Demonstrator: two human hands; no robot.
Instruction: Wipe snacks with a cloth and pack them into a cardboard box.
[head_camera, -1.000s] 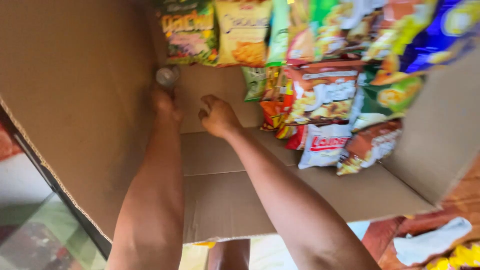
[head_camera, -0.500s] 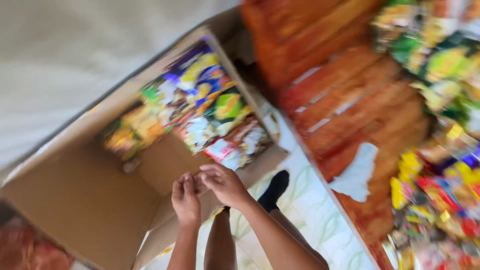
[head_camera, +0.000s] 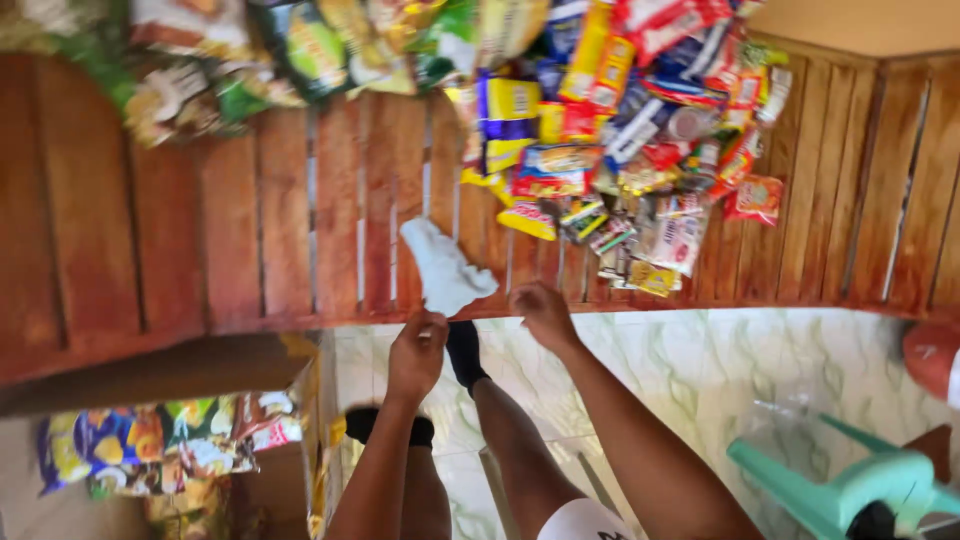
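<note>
Closest to the camera are the person's two bare arms, reaching out from the bottom of the picture, with two legs in black socks standing on the pale green and white marbled floor tiles under them. The left hand is at the front edge of the long reddish-brown wooden slat bench. Its fingers are bent together and seem to pinch the bottom end of a crumpled white cloth, but the picture is a bit blurry there. The cloth lies on the bench, just past that hand, with one end at the bench edge. The right hand is just beside it, also at the bench edge. Its fingers are curled in, and I cannot tell if they hold anything. To the left, low down, stands an open brown cardboard box with shiny colourful snack packets inside. To the right, low down, is part of a light green plastic chair. Farther away, on the bench past the right hand, is a big messy heap of small bright snack and sweet packets in yellow, red and blue. It starts near the cloth. More packets in green and yellow bags lie along the far side of the bench to the left.
</note>
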